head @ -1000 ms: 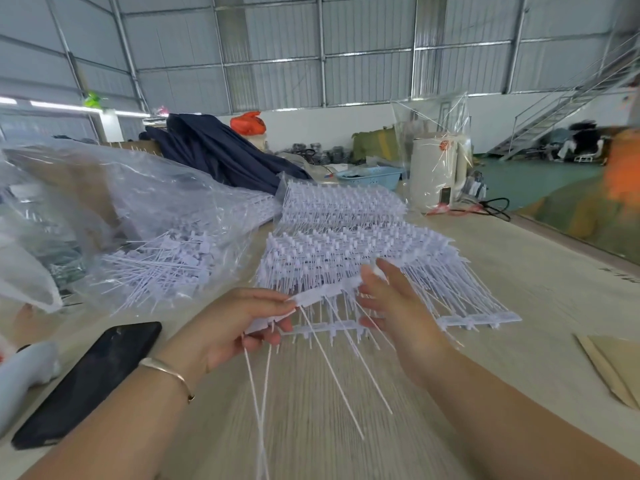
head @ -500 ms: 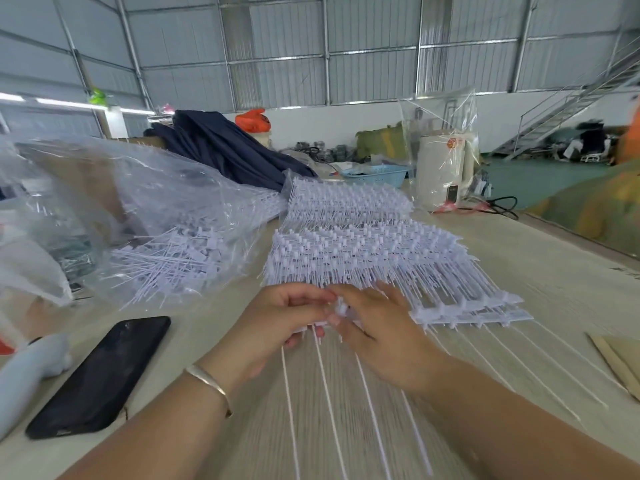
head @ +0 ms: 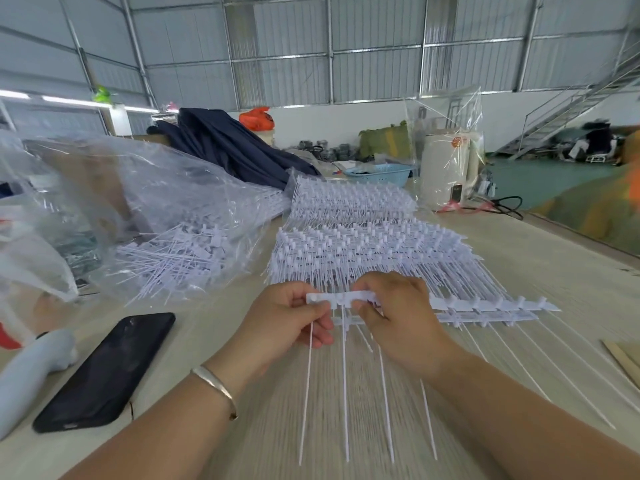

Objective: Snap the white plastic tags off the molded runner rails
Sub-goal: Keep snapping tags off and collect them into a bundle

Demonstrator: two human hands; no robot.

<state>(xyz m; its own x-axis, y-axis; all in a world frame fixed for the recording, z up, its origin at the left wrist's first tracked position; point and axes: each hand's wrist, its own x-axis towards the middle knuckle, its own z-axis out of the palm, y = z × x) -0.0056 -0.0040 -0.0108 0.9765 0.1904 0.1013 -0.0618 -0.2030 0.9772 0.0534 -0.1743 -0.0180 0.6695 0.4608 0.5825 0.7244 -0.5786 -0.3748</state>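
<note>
I can read no writing anywhere. The runner rail (head: 450, 303) lies across the table (head: 554, 271) before the stack of tags (head: 363, 251). My left hand (head: 284, 320) pinches its near end; my right hand (head: 398, 317) curls over it, probably gripping a tag.

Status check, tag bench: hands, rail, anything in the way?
Left hand and right hand both pinch the rail. Tags hang from it toward the person. Phone lies left, apart.
</note>
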